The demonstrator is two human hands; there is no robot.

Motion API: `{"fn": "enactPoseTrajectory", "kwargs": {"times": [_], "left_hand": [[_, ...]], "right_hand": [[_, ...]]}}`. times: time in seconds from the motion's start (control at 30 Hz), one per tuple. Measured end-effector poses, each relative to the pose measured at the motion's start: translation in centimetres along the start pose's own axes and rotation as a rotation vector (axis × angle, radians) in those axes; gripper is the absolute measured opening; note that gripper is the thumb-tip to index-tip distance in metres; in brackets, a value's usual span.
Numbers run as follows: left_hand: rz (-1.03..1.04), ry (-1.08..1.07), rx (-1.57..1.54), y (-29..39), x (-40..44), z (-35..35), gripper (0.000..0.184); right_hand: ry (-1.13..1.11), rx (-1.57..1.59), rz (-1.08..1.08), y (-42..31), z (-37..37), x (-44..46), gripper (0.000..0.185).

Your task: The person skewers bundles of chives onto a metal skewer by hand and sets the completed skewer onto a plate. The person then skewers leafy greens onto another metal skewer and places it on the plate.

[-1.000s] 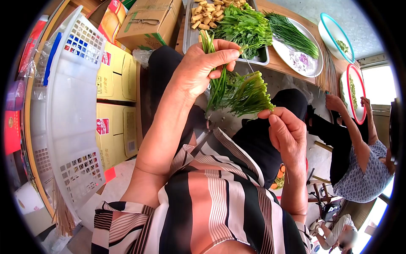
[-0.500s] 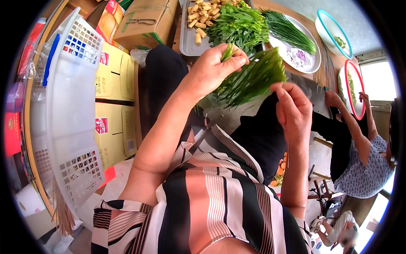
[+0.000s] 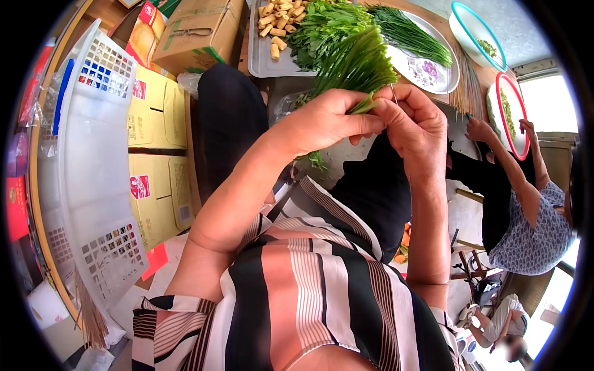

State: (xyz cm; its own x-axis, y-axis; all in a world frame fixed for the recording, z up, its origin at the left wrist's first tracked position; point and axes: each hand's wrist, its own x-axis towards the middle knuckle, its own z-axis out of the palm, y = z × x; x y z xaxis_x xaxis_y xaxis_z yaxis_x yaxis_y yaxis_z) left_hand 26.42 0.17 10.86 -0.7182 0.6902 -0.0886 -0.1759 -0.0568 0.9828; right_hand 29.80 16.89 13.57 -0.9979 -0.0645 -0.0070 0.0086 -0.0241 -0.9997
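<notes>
Close together in front of my chest, both hands are closed. My left hand (image 3: 331, 120) pinches a short green stalk (image 3: 365, 105) between thumb and fingers. Just above the fingertips, a fanned bunch of long green chives (image 3: 356, 65) points up and away from me. A thin skewer (image 3: 394, 93) shows at the bunch's lower right edge, running down into the fingers of my right hand (image 3: 417, 127). How far it passes through the chives is hidden.
Beyond the hands, a grey tray (image 3: 263, 62) bears leafy greens (image 3: 322, 31) and tan tubular pieces (image 3: 276, 28). More chives lie on a white plate (image 3: 427, 74). Loose skewers (image 3: 467, 86) and rimmed basins stand near a co-worker (image 3: 532, 229). Boxes (image 3: 158, 185) and a plastic crate (image 3: 99, 167) are left.
My right hand has moved up and left, and my left hand down and right, so their fingertips meet. The chive bunch has swung from hanging between the hands to pointing upward.
</notes>
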Motion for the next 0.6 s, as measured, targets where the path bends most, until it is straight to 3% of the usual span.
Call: {"fn": "enactPoseTrajectory", "kwargs": {"times": [0.1,0.27,0.43,0.5,0.57,0.6], "left_hand": [[-0.026,0.045,-0.264,-0.8,-0.2,-0.6,0.024],[0.072,0.147,-0.321,-1.5,0.0,-0.6,0.026],[0.232,0.427,-0.39,-2.4,0.4,-1.4,0.028],[0.389,0.623,-0.195,-2.5,0.2,-2.5,0.028],[0.37,0.859,0.102,-1.3,-0.7,-3.0,0.026],[0.356,0.845,0.216,-0.8,-1.0,-3.2,0.019]], "right_hand": [[0.051,0.017,0.029,0.0,-0.2,0.0,0.012],[0.107,0.038,0.048,0.5,-0.1,-0.1,0.012],[0.174,0.063,0.055,0.5,0.2,0.1,0.01],[0.182,0.061,0.048,0.3,0.1,0.1,0.01],[0.194,0.056,0.043,0.2,-0.3,0.1,0.01],[0.191,0.048,0.039,0.2,-0.4,0.1,0.01]]}}
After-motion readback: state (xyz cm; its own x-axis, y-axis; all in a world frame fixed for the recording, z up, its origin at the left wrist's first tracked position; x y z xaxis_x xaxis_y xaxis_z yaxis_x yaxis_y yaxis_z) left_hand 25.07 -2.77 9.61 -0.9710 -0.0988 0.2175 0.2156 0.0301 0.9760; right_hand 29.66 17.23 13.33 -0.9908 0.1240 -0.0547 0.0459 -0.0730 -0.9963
